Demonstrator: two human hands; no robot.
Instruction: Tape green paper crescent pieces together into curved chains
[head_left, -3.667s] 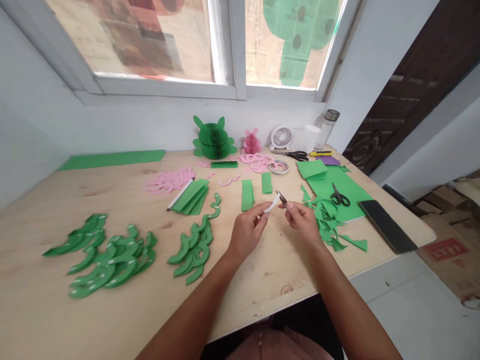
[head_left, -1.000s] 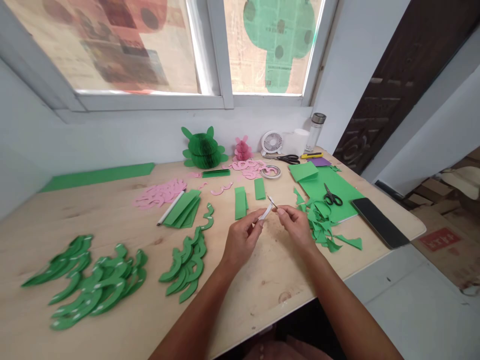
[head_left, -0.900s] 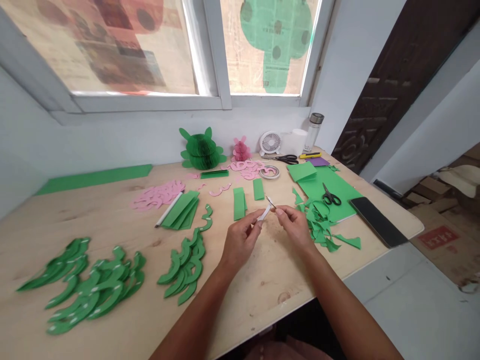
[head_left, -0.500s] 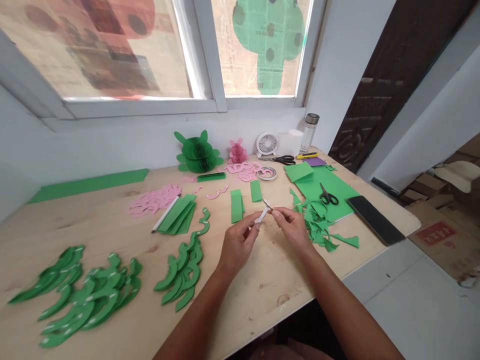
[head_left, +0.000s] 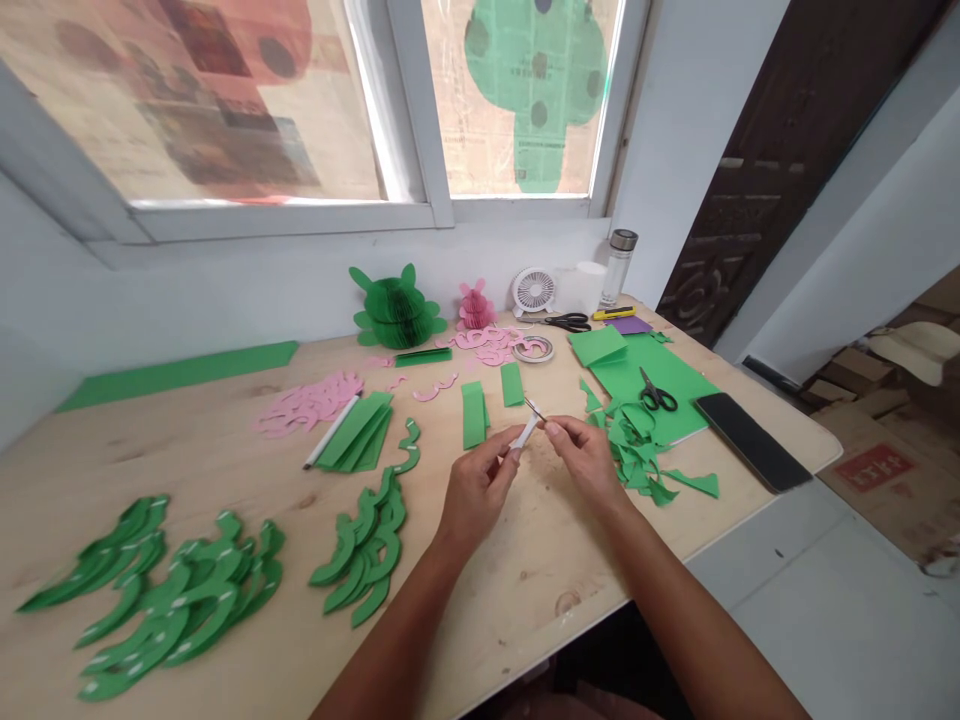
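Observation:
Near the middle of the wooden table (head_left: 525, 570), my left hand (head_left: 480, 482) pinches a narrow white strip (head_left: 527, 430). Close on its right, my right hand (head_left: 583, 455) holds a thin dark pointed tool (head_left: 535, 408), whose tip meets the upper end of the strip. Folded green paper pieces (head_left: 474, 415) (head_left: 512, 384) lie just beyond my hands. Curved green cutouts with white marks (head_left: 202, 590) (head_left: 365, 550) are piled at the left, and green scraps (head_left: 637, 445) lie to the right of my right hand.
Black scissors (head_left: 658, 391) rest on a green sheet (head_left: 686, 385), beside a phone (head_left: 752, 440). Along the back stand a green paper figure (head_left: 395, 308), a pink one (head_left: 476, 305), a small fan (head_left: 535, 290) and a glass bottle (head_left: 618, 267). Pink cutouts (head_left: 311, 402) lie behind a white pen (head_left: 330, 432).

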